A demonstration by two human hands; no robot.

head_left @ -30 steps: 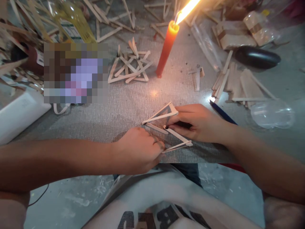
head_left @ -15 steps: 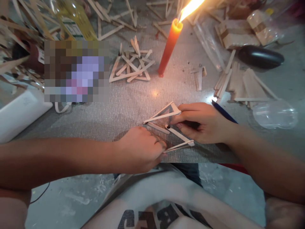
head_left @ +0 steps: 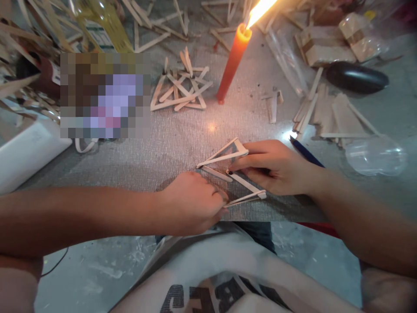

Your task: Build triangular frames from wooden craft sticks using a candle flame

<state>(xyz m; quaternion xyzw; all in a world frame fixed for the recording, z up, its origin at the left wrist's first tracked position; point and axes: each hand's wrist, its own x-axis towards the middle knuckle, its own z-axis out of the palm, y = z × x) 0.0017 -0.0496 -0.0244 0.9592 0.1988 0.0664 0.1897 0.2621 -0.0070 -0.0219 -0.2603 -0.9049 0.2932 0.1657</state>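
Observation:
Near the table's front edge lies a zigzag frame of wooden craft sticks [head_left: 223, 158], with dark marks at some joints. My left hand [head_left: 195, 202] is closed at its lower left end, the fingertips pinching there and partly hidden. My right hand [head_left: 275, 167] grips the frame's upper right side, with thumb and fingers pressed together beside the corner and the dark-tipped stick end. Beyond the frame, a lit orange candle [head_left: 232, 67] stands upright on the table. Further left sits a cluster of joined craft sticks [head_left: 182, 89].
A dark blue pen-like tool [head_left: 306, 152] lies just past my right hand. Loose craft sticks [head_left: 339, 115], a clear plastic piece [head_left: 376, 156] and a black oval object [head_left: 356, 78] are at the right. At the left are a white box [head_left: 31, 152] and a yellow bottle [head_left: 100, 28].
My right thumb and fingers have shifted slightly near the frame's corner. My left hand and the stick frame stay almost in place.

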